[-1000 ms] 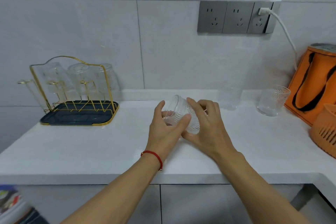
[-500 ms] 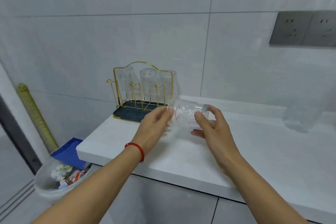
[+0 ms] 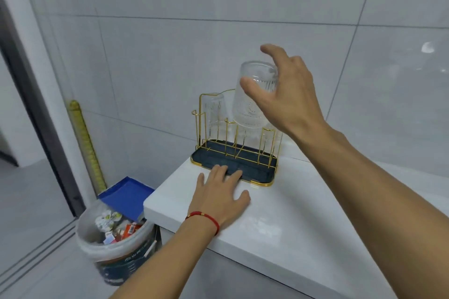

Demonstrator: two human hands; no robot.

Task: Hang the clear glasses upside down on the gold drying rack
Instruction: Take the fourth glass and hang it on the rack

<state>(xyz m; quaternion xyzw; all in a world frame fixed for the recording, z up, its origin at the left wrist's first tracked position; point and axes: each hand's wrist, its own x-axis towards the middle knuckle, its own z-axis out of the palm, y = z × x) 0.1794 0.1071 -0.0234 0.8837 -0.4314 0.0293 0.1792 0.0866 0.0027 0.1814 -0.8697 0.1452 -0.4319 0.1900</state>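
A gold wire drying rack (image 3: pixel 202 128) on a dark tray (image 3: pixel 266 173) stands at the left end of the white counter (image 3: pixel 291 221). My right hand (image 3: pixel 286 99) grips a clear patterned glass (image 3: pixel 250 107) upside down, just above the rack's middle pegs. Another clear glass (image 3: pixel 215 110) hangs inverted on a back peg at the left; more glass behind my hand is hard to make out. My left hand (image 3: pixel 222 195) lies flat on the counter, fingers spread, fingertips touching the tray's front edge.
The counter ends just left of the rack. Below it on the floor stands a white bin (image 3: pixel 114 243) full of rubbish with a blue box (image 3: pixel 126 195) leaning in it. A tiled wall rises right behind the rack. A yellow pole (image 3: pixel 83 138) leans in the corner.
My left hand let go of the glass and came down flat by the tray. My right hand turned the glass upside down and carried it left, above the rack. The view swung left.
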